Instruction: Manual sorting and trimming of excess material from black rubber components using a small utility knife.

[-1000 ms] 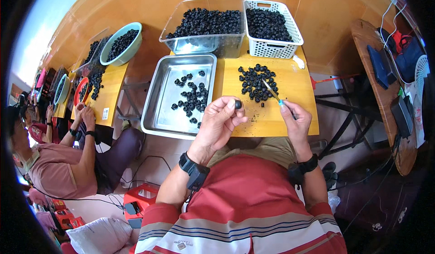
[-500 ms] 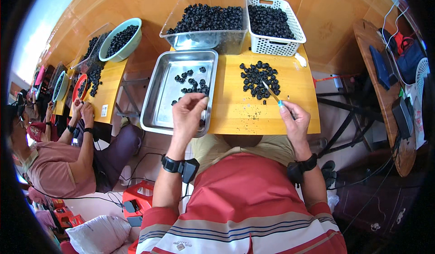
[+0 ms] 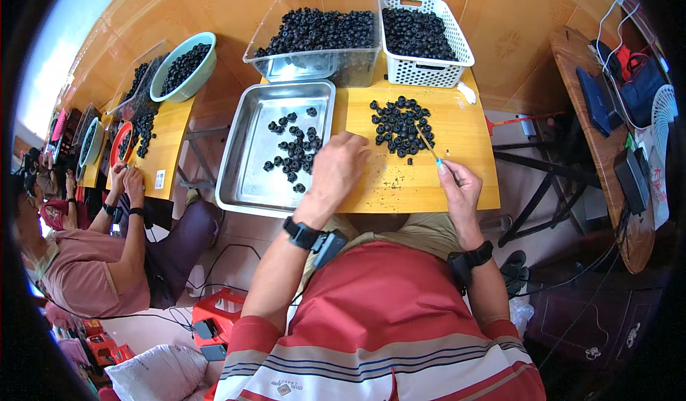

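My right hand is closed round the light-blue handle of a slim knife-like tool. Its narrow blade points up and left to the edge of a pile of small black ring-shaped parts on the yellow table. My left hand hovers between the steel tray and that pile. Motion blurs its fingers, so whether they hold anything is unclear. Left of it, the shallow steel tray carries several loose black parts.
Behind stand a clear plastic bin and a white perforated basket, both full of black parts. A small white object lies by the basket. On the left a co-worker handles parts near a pale-green basin. A wooden board stands right.
My left hand has moved from over the tray rightward toward the pile. More black parts show in the tray where it was. The right hand still holds the tool near the pile.
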`<state>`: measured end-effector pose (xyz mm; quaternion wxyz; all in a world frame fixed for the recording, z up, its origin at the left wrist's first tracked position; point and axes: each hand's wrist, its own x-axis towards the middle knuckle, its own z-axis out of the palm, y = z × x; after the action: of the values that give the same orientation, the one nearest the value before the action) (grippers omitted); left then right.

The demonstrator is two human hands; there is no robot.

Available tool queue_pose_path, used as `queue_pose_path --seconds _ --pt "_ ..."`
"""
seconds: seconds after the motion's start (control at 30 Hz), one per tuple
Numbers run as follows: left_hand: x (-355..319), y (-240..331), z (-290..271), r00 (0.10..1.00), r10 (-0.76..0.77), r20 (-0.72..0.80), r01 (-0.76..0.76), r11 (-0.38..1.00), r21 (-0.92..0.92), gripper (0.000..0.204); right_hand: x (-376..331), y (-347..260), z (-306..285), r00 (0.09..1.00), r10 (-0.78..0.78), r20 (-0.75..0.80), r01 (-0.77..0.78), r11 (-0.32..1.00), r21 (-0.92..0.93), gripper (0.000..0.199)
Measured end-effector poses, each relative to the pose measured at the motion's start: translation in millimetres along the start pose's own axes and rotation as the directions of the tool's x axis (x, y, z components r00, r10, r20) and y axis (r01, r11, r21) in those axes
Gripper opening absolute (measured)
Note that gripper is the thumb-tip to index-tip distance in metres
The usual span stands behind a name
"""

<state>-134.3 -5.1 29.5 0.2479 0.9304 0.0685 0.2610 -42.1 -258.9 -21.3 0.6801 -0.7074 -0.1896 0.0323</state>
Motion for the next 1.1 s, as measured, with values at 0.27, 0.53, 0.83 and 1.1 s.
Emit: queue_pose_path --seconds 0.27,0.53,0.83,1.1 --pt "22 11 44 0.98 -0.049 0.193 0.011 0.981 0.195 0.018 -3 -6 0 1.0 0.0 -0.001 0.0 0.999 0.046 0.028" --pt "24 11 41 0.966 -0.076 0.246 0.019 0.974 0.227 0.015 -4 -12 -1 1.0 -0.018 0.017 0.018 1.0 -0.025 0.031" --pt "7 18 20 0.965 -0.139 0.222 0.203 0.932 -0.299 0.024 -2 -5 -1 1.0 -0.013 0.019 0.013 1.0 -0.017 0.03" --pt "-4 18 11 0.782 -0.346 0.519 0.517 -0.107 -0.849 0.028 -4 -11 1 0.998 0.0 0.064 0.004 0.998 -0.058 0.029"
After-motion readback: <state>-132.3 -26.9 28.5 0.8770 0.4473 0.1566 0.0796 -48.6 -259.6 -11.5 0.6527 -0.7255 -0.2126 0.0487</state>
